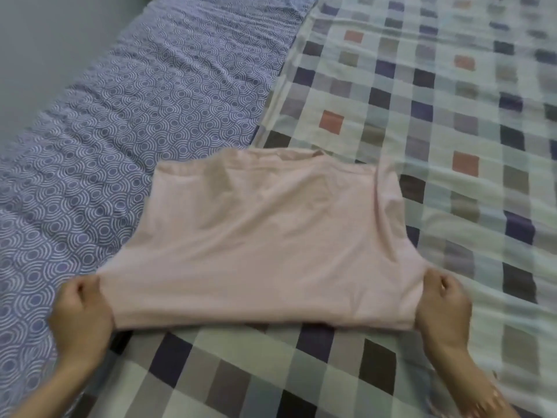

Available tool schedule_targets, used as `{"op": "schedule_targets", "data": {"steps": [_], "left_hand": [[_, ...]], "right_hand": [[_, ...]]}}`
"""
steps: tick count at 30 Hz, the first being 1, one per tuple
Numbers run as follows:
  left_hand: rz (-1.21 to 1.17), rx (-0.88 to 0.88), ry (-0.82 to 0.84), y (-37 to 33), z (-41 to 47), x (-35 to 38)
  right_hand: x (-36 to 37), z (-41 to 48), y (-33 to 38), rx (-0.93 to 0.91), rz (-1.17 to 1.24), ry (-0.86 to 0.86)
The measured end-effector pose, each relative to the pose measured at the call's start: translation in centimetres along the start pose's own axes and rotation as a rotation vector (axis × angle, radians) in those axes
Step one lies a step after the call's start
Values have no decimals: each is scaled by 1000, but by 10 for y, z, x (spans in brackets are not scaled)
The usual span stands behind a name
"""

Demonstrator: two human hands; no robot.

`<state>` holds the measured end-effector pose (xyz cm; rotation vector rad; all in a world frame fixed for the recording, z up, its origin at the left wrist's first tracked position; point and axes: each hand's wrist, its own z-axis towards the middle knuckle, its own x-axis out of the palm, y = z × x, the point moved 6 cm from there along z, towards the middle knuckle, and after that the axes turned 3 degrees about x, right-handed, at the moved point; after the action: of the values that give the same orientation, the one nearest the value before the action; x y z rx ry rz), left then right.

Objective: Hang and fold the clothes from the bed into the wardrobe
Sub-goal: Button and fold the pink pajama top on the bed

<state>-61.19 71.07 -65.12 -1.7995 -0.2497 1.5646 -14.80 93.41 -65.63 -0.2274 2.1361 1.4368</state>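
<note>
Checked sheet [422, 116] beside blue swirl-patterned cover [150, 86]; grey wall [45, 40].

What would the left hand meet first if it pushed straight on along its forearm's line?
Probably the pink garment that the left hand grips, bunching its near-left edge; the blue circle-patterned sheet lies just beyond. Depth unclear.

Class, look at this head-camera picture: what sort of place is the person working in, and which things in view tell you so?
Most likely a bedroom. The pink garment, held by the left hand and right hand, lies on a bed spread with a checked sheet, beside a blue patterned bedcover.
</note>
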Motion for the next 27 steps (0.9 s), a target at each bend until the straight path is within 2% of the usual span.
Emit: {"op": "schedule_targets", "data": {"steps": [4, 7, 9, 12, 14, 15, 17, 20, 23, 26, 27], "left_hand": [[154, -143, 220, 57, -37, -5], [240, -35, 238, 47, -12, 3], [281, 151, 224, 9, 15, 13], [349, 625, 239, -83, 36, 40], [463, 884, 271, -117, 44, 68], [508, 938, 298, -124, 53, 81], [569, 923, 364, -128, 72, 101], [632, 961, 383, -132, 90, 108], [724, 1006, 341, -126, 104, 106], [767, 841, 400, -120, 121, 105], [768, 840, 411, -121, 126, 104]], "right_hand": [[-8, -30, -53, 183, -190, 148], [-11, -20, -39, 139, -317, 123], [-4, -5, -1, -29, -369, 89], [27, 13, 66, -434, -441, 142], [59, 26, 98, -666, -645, 247], [76, 35, 107, -719, -769, 323], [102, 59, 118, -697, -947, 422], [109, 89, 125, -609, -1032, 435], [98, 98, 125, -592, -920, 431], [88, 98, 121, -598, -771, 404], [87, 97, 121, -627, -758, 366]]}}
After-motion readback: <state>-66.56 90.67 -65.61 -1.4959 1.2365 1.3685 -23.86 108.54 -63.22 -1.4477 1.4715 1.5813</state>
